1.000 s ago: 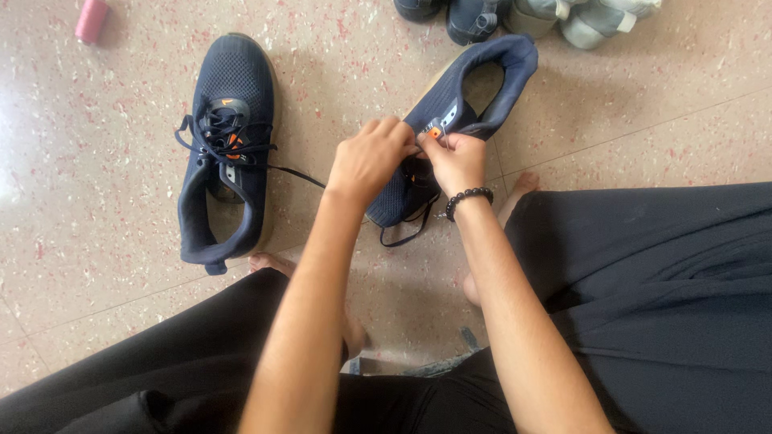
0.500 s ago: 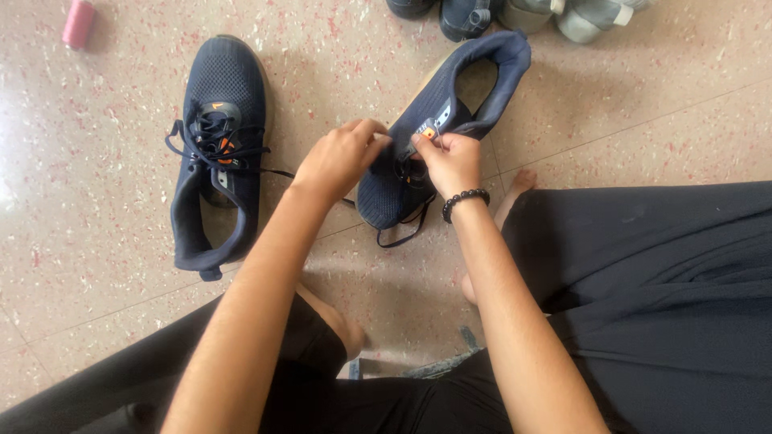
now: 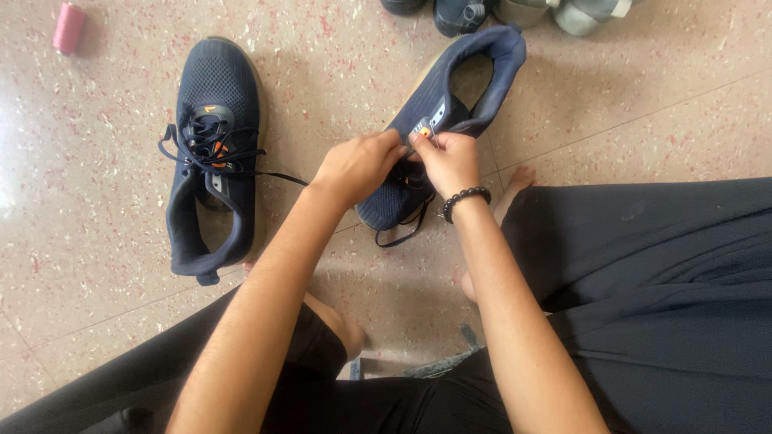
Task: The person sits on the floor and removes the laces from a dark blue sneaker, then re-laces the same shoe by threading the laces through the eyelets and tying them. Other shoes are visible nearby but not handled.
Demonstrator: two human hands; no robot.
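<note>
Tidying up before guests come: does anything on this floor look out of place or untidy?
The dark blue mesh sneaker lying apart on the speckled floor has loose black laces trailing sideways. A pink thread spool lies stray near the top-left corner. Both hands grip the other blue sneaker.

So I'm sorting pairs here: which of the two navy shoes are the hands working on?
The right-hand navy shoe, under both the left hand and right hand at its tongue. The other navy shoe lies apart, untouched, laces loose.
</note>
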